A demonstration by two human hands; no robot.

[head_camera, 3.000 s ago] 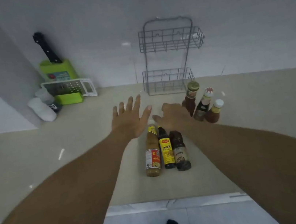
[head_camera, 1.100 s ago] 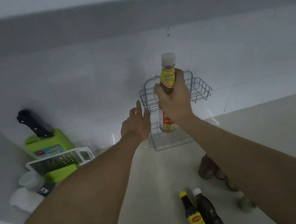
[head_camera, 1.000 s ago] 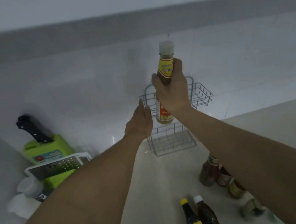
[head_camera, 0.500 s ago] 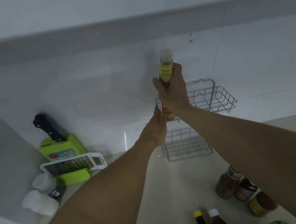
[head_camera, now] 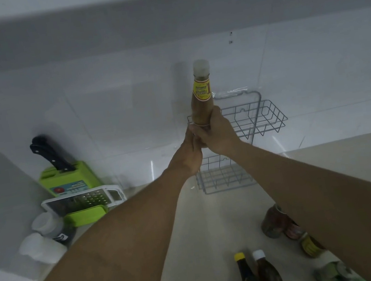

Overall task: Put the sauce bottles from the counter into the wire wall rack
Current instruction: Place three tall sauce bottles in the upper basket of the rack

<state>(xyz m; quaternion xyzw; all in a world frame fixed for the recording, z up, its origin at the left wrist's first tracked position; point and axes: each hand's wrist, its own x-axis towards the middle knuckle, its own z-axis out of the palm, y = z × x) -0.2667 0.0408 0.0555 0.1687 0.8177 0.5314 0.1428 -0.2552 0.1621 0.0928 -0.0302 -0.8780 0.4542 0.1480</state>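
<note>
My right hand (head_camera: 219, 132) grips the lower body of a tall sauce bottle (head_camera: 201, 97) with a yellow neck label and pale cap. The bottle is upright, its base at the left end of the upper basket of the wire wall rack (head_camera: 263, 119). My left hand (head_camera: 187, 153) presses against that basket's left end, right beside my right hand, with its fingertips hidden. Two dark bottles lie on the counter at the bottom, one yellow-capped (head_camera: 248, 277) and one white-capped (head_camera: 268, 274). More bottles (head_camera: 274, 223) stand at the right, partly hidden by my right forearm.
The rack's lower basket (head_camera: 224, 180) holds nothing and hangs just above the counter. At the left stand a green knife block (head_camera: 70, 179) with a black-handled knife (head_camera: 49, 153), a white grater (head_camera: 82, 200) and white-lidded containers (head_camera: 41, 246).
My right hand has lifted the tall bottle from the counter up to the upper basket and is lowering it at the left end. My left hand has closed in on the basket's left end.
</note>
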